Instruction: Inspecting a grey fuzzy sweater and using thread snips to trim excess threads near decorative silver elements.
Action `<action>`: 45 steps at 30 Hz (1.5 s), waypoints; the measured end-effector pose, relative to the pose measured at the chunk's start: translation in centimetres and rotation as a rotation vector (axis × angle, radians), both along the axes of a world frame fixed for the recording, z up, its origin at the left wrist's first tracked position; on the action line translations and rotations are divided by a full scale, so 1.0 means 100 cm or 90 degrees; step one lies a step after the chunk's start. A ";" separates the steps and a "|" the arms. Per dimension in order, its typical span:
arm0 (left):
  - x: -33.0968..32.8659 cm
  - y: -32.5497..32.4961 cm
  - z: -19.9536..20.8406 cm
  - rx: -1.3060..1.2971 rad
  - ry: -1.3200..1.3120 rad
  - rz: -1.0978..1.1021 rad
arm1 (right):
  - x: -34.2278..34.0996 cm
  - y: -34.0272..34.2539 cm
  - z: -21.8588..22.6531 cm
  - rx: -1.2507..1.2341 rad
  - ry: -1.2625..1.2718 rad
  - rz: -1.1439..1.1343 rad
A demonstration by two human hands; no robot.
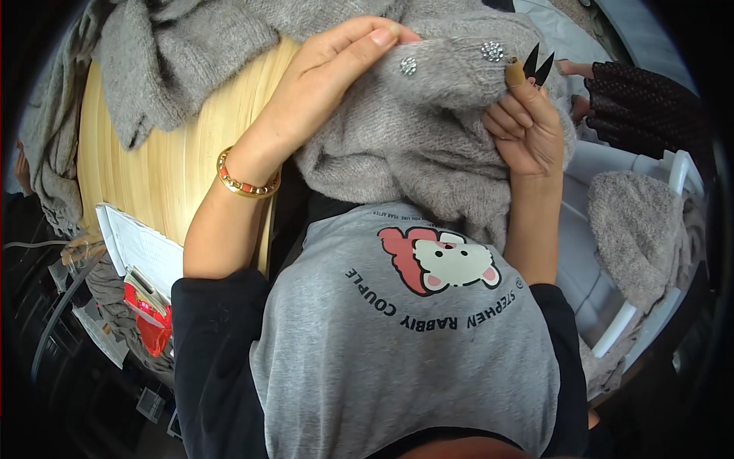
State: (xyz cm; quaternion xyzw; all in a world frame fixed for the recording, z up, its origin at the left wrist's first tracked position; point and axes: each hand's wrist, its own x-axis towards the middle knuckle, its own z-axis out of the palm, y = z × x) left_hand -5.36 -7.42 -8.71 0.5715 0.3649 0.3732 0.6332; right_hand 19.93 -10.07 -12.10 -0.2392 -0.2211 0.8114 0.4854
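A fuzzy grey knitted garment (405,138) lies bunched over my lap and the table edge. Two sparkly rhinestone-like buttons, a left one (408,66) and a right one (492,51), sit on its raised band. My left hand (329,73) pinches the band's upper edge between thumb and fingers, just above the left button. At the band's other end, my right hand (529,126) is closed, with a tan finger cover (515,74) on its thumb. Two black pointed blades, seemingly thread snips (540,67), stick up from behind that thumb. The snips' handles are hidden in the hand.
More grey knitwear (180,65) lies on the light wooden table (164,172) at the left. Beside it are white papers (145,241) and a red packet (153,336). On my right stands a pale plastic basket (615,330) with grey knitwear (634,226) over its rim. Someone's dark patterned clothing (642,103) shows behind.
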 end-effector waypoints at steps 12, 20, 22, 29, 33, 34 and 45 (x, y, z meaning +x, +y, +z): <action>0.003 -0.007 0.005 0.098 0.001 -0.029 | 0.010 -0.009 -0.012 -0.180 0.084 -0.115; 0.008 -0.009 0.006 0.218 0.161 0.009 | 0.016 -0.012 -0.015 -0.066 0.031 -0.078; 0.008 -0.011 0.005 0.271 0.207 0.028 | 0.015 -0.013 -0.005 0.001 -0.032 -0.063; 0.028 0.022 -0.024 0.664 -0.214 0.064 | -0.018 -0.026 0.065 0.336 -0.727 -0.204; 0.017 -0.019 0.037 0.215 0.186 0.144 | -0.028 -0.028 0.072 0.490 -0.600 -0.212; 0.015 -0.021 0.036 0.216 0.188 0.150 | -0.032 -0.030 0.078 0.453 -0.629 -0.148; 0.014 0.003 -0.004 0.790 0.069 0.169 | -0.029 -0.016 0.072 0.547 -0.740 -0.016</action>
